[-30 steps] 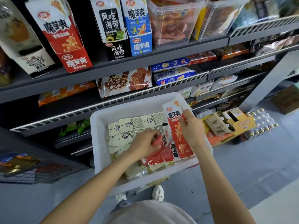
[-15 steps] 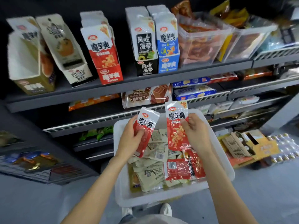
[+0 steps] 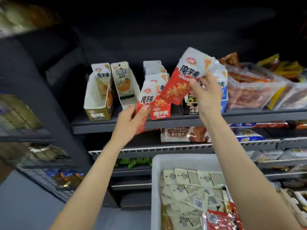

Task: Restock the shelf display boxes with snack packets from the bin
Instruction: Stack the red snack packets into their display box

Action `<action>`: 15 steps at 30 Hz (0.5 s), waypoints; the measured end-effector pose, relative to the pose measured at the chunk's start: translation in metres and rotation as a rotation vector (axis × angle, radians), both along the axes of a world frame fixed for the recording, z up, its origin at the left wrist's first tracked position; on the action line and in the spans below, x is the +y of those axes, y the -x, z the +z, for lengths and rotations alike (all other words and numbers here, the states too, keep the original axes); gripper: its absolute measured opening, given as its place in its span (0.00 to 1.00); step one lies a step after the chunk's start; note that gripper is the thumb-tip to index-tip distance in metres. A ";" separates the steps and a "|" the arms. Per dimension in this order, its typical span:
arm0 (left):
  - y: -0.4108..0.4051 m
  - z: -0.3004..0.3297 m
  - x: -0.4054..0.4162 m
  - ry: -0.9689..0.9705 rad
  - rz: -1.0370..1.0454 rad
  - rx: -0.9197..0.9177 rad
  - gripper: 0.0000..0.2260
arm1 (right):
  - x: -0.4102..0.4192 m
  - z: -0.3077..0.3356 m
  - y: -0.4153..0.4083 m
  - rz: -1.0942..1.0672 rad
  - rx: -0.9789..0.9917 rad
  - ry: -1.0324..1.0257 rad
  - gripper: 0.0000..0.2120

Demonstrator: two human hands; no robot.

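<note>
Both hands are raised to the shelf, each closed on a packet. The right hand (image 3: 205, 93) pinches a glossy red-and-white snack packet (image 3: 184, 77) by its lower right part, thumb across the front; the packet tilts left, its white top crinkled and shiny, dark characters printed across the middle, its red lower half patterned in orange. The left hand (image 3: 132, 120), lower and to the left of the right, grips a second red-and-white packet (image 3: 147, 100) of the same kind by its bottom end, held nearly upright.

Just behind and between the two hands stands a red cardboard display box (image 3: 160, 112) with the same characters on its front lip, more packets of that sort standing inside it. To the left of the left hand sit an olive-gold display box (image 3: 98, 113) with a white inner wall, mostly hollow, and a white display box (image 3: 126, 88) beside it, each showing a packet at the back. All rest on a dark, matte shelf (image 3: 99, 126).

Right of the right hand, clear plastic tubs (image 3: 252, 90) hold reddish wrapped goods.

Below the forearms, a white plastic bin (image 3: 155, 180) holds a loose heap of pale cream packets (image 3: 191, 183) and some red ones (image 3: 219, 219).
</note>
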State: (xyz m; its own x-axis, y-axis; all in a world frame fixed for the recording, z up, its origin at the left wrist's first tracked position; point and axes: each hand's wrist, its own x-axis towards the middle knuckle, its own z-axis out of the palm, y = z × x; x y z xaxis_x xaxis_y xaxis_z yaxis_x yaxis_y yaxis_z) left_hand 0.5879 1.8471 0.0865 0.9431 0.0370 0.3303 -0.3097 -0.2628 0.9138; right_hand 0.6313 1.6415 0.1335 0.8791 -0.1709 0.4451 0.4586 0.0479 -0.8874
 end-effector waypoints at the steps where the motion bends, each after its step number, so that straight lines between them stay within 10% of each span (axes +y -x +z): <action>1: -0.006 0.010 0.005 -0.022 0.038 -0.059 0.05 | 0.009 0.006 -0.012 0.020 -0.017 0.003 0.09; 15: -0.067 0.056 -0.008 0.371 0.067 -0.103 0.06 | 0.035 -0.037 -0.066 -0.154 0.049 0.721 0.09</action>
